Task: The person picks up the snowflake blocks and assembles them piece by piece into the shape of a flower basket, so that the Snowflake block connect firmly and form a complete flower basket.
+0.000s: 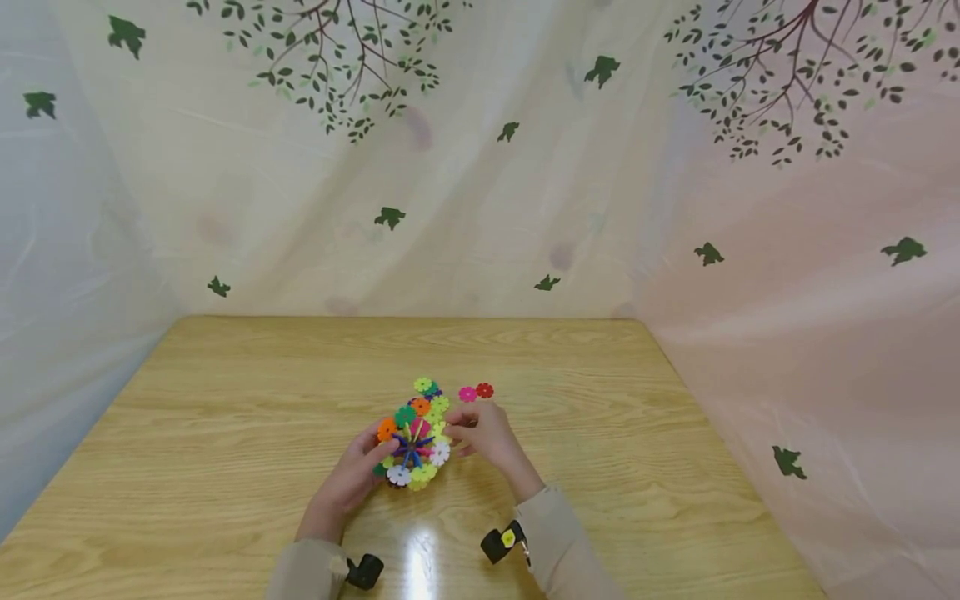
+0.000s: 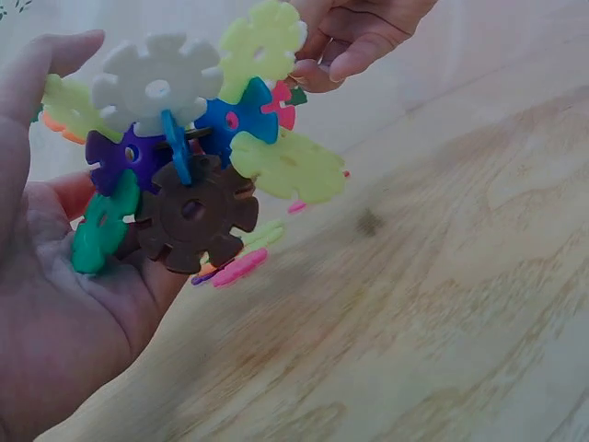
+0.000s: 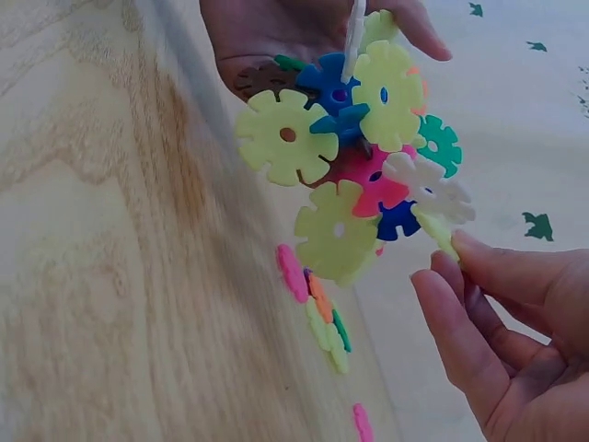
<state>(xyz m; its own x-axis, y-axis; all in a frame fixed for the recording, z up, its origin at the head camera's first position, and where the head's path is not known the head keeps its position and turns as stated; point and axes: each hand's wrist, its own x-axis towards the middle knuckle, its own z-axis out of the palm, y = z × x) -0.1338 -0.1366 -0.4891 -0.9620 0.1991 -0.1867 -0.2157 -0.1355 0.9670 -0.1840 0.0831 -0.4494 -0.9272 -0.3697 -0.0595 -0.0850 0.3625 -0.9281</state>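
A ball-like cluster of interlocking snowflake discs (image 1: 414,450), in white, yellow-green, brown, blue, pink and other colours, is held above the table by my left hand (image 1: 356,471). In the left wrist view, a brown disc (image 2: 198,216) faces the camera, with the palm beneath and the thumb at the upper left. My right hand (image 3: 520,331) is at the cluster's right side. Between its thumb and index finger it pinches a yellow-green snowflake disc (image 3: 435,232), which touches the edge of a white disc (image 3: 428,189). Whether the two are slotted together cannot be told.
Loose discs lie on the wooden table (image 1: 225,400) just beyond the hands, among them a pink disc (image 1: 468,394), a red disc (image 1: 485,390) and a yellow-green disc (image 1: 423,384). A leaf-patterned curtain (image 1: 465,183) hangs behind the table.
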